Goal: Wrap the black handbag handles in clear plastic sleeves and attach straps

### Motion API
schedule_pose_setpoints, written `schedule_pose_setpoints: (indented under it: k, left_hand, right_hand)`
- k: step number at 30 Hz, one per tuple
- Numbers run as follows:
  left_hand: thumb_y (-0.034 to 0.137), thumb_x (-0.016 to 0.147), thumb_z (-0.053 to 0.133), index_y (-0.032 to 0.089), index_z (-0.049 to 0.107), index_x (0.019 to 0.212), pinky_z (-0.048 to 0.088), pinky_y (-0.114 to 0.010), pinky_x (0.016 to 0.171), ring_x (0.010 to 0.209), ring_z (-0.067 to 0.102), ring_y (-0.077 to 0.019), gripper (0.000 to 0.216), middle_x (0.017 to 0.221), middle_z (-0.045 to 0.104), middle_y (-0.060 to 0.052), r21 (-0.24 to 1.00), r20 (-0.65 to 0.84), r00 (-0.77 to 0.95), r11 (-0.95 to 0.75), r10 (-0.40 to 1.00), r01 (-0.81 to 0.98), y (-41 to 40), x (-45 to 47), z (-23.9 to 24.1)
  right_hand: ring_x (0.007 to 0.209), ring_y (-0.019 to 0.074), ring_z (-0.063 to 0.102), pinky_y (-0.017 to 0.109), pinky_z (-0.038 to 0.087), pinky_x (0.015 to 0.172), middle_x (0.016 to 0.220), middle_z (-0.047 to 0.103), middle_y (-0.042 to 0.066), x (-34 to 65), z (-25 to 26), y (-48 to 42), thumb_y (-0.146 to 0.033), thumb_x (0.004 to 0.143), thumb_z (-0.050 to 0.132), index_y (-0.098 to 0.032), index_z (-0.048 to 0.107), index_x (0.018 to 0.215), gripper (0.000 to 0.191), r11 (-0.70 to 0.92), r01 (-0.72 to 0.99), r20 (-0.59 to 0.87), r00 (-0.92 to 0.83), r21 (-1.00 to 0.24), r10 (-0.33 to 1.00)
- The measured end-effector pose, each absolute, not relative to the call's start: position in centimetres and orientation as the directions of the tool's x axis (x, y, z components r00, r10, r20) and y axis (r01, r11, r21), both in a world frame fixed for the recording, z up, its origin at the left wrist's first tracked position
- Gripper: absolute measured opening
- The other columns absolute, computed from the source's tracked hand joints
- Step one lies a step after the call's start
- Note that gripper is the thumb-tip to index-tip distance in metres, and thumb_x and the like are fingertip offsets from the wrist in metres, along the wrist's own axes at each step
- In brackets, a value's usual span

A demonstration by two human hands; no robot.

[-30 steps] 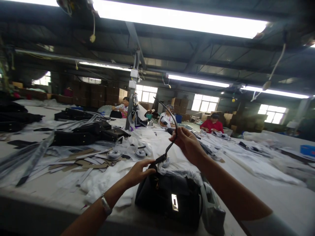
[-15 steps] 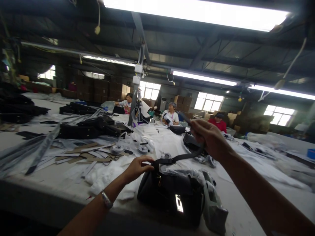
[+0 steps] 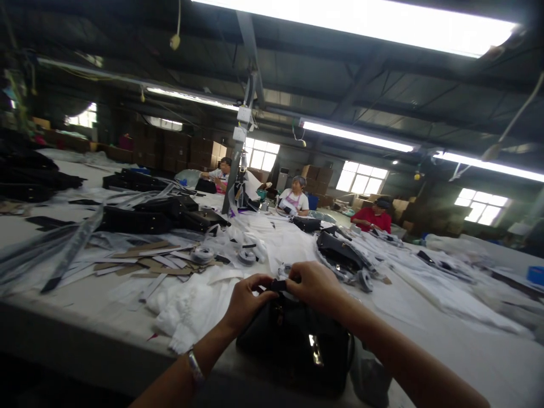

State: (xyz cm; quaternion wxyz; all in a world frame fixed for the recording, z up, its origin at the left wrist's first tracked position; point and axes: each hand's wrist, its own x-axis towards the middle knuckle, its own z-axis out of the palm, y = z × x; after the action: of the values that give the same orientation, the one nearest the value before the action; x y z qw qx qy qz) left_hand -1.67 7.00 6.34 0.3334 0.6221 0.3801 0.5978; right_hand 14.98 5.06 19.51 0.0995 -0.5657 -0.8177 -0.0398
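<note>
A black handbag [image 3: 289, 351] with a shiny metal plate [image 3: 315, 349] on its front stands at the table's near edge. Above its top left corner, a short piece of the black strap [image 3: 278, 285] shows between my hands. My left hand [image 3: 250, 297] pinches the strap's left part between thumb and fingers. Close beside it, my right hand [image 3: 314, 286] is closed on the same strap, its fingertips bent down. The rest of the strap is hidden behind my right hand. Grey plastic wrap [image 3: 372, 374] lies against the bag's right side.
White wrapping [image 3: 187, 309] and cardboard strips [image 3: 148, 258] lie to the left. Black bags [image 3: 144, 218] are piled beyond them. Another black bag [image 3: 342, 252] sits behind my right hand. A post [image 3: 233, 170] rises from the table. Several people work across it.
My right hand has come down and left from its raised position, bringing the strap's stretched length down to my left hand. My left hand keeps its pinch near the bag's corner.
</note>
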Motion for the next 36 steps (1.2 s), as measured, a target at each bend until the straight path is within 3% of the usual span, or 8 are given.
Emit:
schedule_pose_setpoints:
  k: [6, 12, 17, 21, 30, 33, 36]
  left_hand:
    - [0.025, 0.072, 0.078, 0.021, 0.074, 0.093, 0.052, -0.030, 0.075, 0.083, 0.068, -0.0209, 0.022, 0.093, 0.076, -0.003, 0.864, 0.500, -0.052, -0.494, 0.864, 0.098, 6.5, -1.0, 6.3]
    - [0.026, 0.070, 0.079, 0.023, 0.075, 0.090, 0.052, -0.029, 0.073, 0.080, 0.068, -0.0205, 0.021, 0.090, 0.077, -0.001, 0.855, 0.512, -0.038, -0.505, 0.858, 0.121, 6.1, -1.0, 6.4]
    - [0.025, 0.071, 0.077, 0.023, 0.075, 0.086, 0.051, -0.030, 0.072, 0.077, 0.067, -0.0203, 0.016, 0.085, 0.076, -0.001, 0.853, 0.515, -0.063, -0.504, 0.855, 0.133, 5.8, -0.6, 6.6]
    - [0.026, 0.072, 0.076, 0.022, 0.074, 0.086, 0.052, -0.030, 0.071, 0.074, 0.067, -0.0195, 0.015, 0.083, 0.076, -0.001, 0.860, 0.507, -0.076, -0.498, 0.858, 0.116, 5.6, -0.4, 6.4]
    - [0.027, 0.066, 0.082, 0.023, 0.075, 0.090, 0.055, -0.034, 0.082, 0.087, 0.070, -0.0245, 0.025, 0.089, 0.077, -0.002, 0.862, 0.507, -0.051, -0.505, 0.860, 0.049, 5.4, -0.7, 5.9]
    - [0.027, 0.066, 0.082, 0.023, 0.074, 0.091, 0.056, -0.034, 0.083, 0.088, 0.071, -0.0243, 0.026, 0.091, 0.077, -0.002, 0.868, 0.497, -0.068, -0.496, 0.865, 0.022, 5.4, -0.5, 5.5]
    - [0.024, 0.067, 0.081, 0.023, 0.069, 0.105, 0.057, -0.032, 0.082, 0.090, 0.071, -0.0233, 0.040, 0.094, 0.077, -0.003, 0.880, 0.467, -0.097, -0.473, 0.879, -0.041, 5.6, -0.5, 5.2]
  right_hand:
    - [0.084, 0.0315, 0.069, 0.033, 0.039, 0.060, 0.087, 0.075, 0.015, 12.9, 20.5, 5.0, -0.033, 0.077, 0.056, -0.020, 0.076, 0.085, 0.025, 0.317, 0.941, 0.204, -0.336, 0.118, 0.920]
    - [0.083, 0.0298, 0.070, 0.030, 0.040, 0.058, 0.084, 0.076, 0.012, 12.9, 20.4, 5.6, -0.041, 0.079, 0.057, -0.024, 0.078, 0.081, 0.027, 0.369, 0.915, 0.089, -0.386, 0.164, 0.918]
    - [0.083, 0.0309, 0.070, 0.032, 0.043, 0.062, 0.087, 0.075, 0.017, 12.0, 19.5, 5.4, -0.033, 0.082, 0.055, -0.019, 0.077, 0.085, 0.027, 0.360, 0.912, 0.090, -0.382, 0.194, 0.920]
    - [0.080, 0.0286, 0.069, 0.031, 0.041, 0.060, 0.086, 0.075, 0.015, 11.7, 19.1, 5.4, -0.032, 0.083, 0.053, -0.018, 0.076, 0.085, 0.027, 0.377, 0.911, 0.066, -0.392, 0.168, 0.918]
    - [0.055, 0.0120, 0.053, 0.021, 0.033, 0.048, 0.056, 0.063, -0.002, 13.7, 20.4, 8.7, -0.036, 0.079, 0.059, -0.019, 0.076, 0.073, 0.025, 0.521, 0.853, -0.205, -0.517, -0.035, 0.831]
    - [0.055, 0.0121, 0.053, 0.022, 0.032, 0.049, 0.057, 0.064, -0.002, 13.2, 19.7, 9.3, -0.037, 0.080, 0.059, -0.019, 0.076, 0.073, 0.026, 0.546, 0.837, -0.213, -0.540, -0.032, 0.814]
    - [0.062, 0.0150, 0.058, 0.024, 0.034, 0.055, 0.068, 0.071, 0.002, 12.6, 19.0, 8.8, -0.038, 0.084, 0.055, -0.020, 0.076, 0.078, 0.028, 0.565, 0.825, -0.159, -0.555, 0.021, 0.817]
